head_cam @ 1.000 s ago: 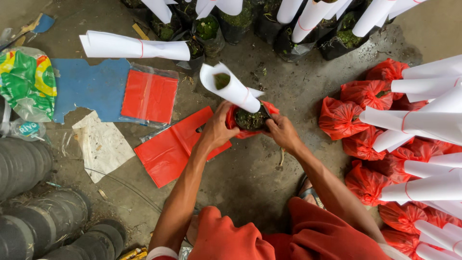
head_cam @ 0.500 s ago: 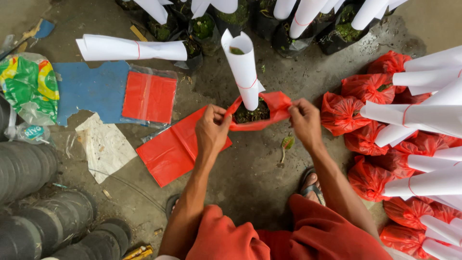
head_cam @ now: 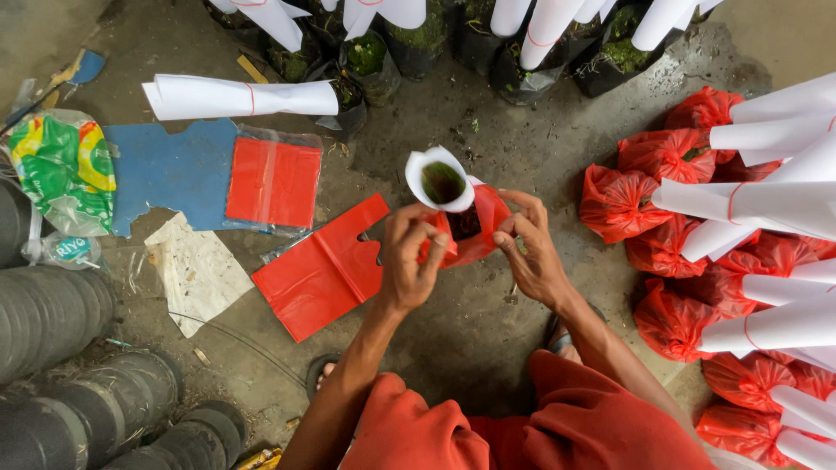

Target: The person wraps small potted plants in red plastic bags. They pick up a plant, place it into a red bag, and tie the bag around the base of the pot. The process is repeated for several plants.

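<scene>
Floor: I'm looking straight down at a bare concrete floor [head_cam: 453, 339], and everything here is sitting on it.
Wrapped stock on the right: a bank of red-bagged plants with white paper cones [head_cam: 766, 209] is crowding the right edge, well apart from the hands.
Unwrapped stock at the top: dark pots with white cones [head_cam: 531, 43] are lining the top edge.
Black pot stacks: stacks of empty black pots [head_cam: 61, 348] are lying at lower left.
Blue sheet: a torn blue sheet [head_cam: 174, 178] is lying flat at left, with a clear pack of red bags [head_cam: 274, 181] resting across its right part.
Loose red bag: a flat red plastic bag [head_cam: 322, 270] is lying just left of the left hand; I can't tell whether they're touching.
Fallen cone: a potted plant in a white cone [head_cam: 239, 96] is lying on its side above the blue sheet.
Bundle in hand: the red bag with the potted plant [head_cam: 466, 228] is sitting between both hands, raised toward me, its white paper cone [head_cam: 440, 178] opening straight up at the camera.
Left hand: my left hand [head_cam: 409, 257] is pinching the bag's left edge, fingers closed on the plastic.
Right hand: my right hand [head_cam: 531, 248] is pinching the bag's right edge, fingertips pressed on it just beside the cone.
</scene>
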